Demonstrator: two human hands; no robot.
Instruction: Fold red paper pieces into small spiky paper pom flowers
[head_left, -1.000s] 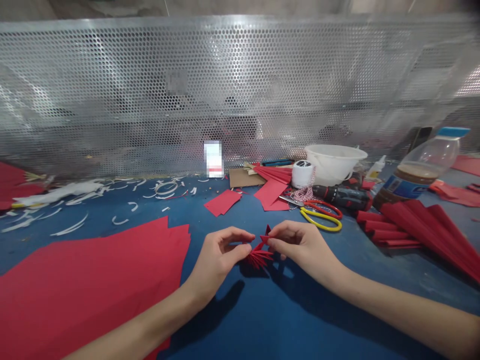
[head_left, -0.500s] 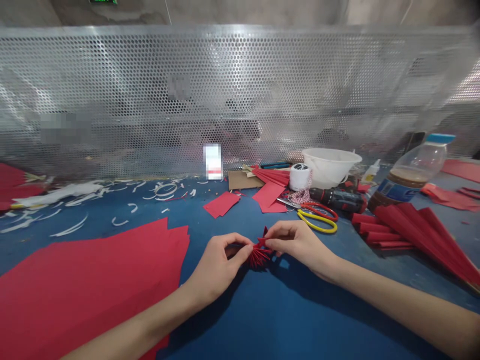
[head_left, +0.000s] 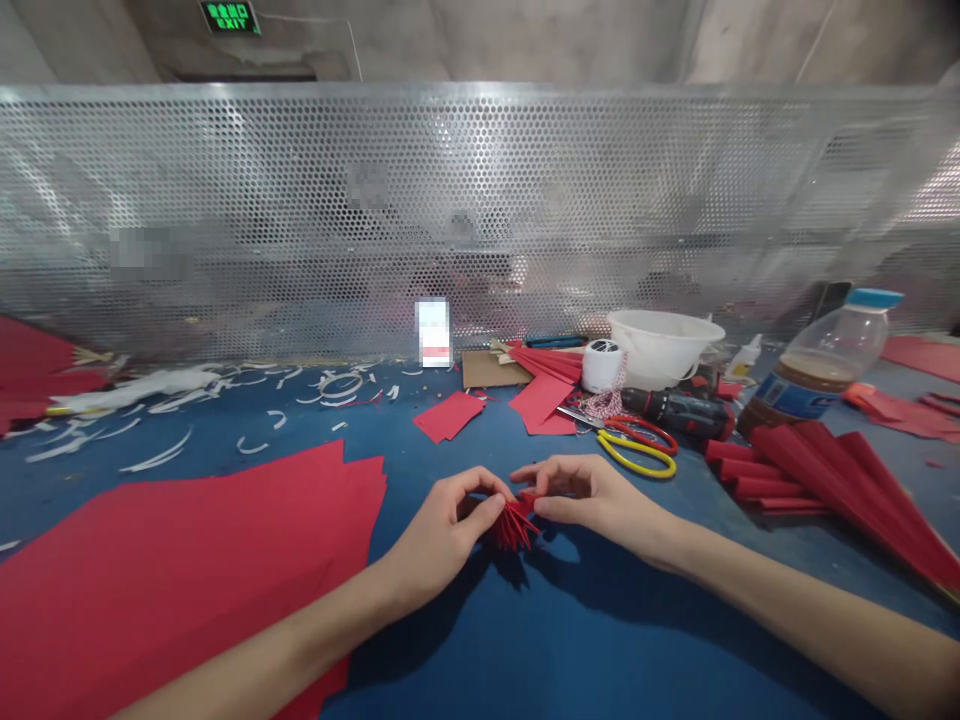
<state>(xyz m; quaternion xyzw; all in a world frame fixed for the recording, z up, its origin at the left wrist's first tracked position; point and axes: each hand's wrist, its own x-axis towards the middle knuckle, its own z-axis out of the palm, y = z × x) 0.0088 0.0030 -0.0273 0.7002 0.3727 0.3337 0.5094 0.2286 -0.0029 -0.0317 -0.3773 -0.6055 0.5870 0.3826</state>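
A small pleated piece of red paper (head_left: 514, 525) sits between my hands, just above the blue work table. My left hand (head_left: 442, 530) pinches its left side with thumb and fingers. My right hand (head_left: 592, 495) holds its upper right part between fingertips and thumb. The fanned pleats point down toward the table. Large red paper sheets (head_left: 180, 570) lie to the left of my left hand, and a stack of folded red paper fans (head_left: 832, 470) lies well to the right of my right hand.
Yellow-and-red-handled scissors (head_left: 637, 448), a cordless drill (head_left: 679, 413), a twine spool (head_left: 602, 365), a white bowl (head_left: 664, 345) and a plastic bottle (head_left: 821, 365) stand at the back right. White paper scraps (head_left: 225, 395) lie along a perforated metal panel (head_left: 480, 210).
The view has tilted upward, so an exit sign now shows at the top. The raised red tip of the paper piece no longer stands above my fingers, and my right fingers have stretched out along it.
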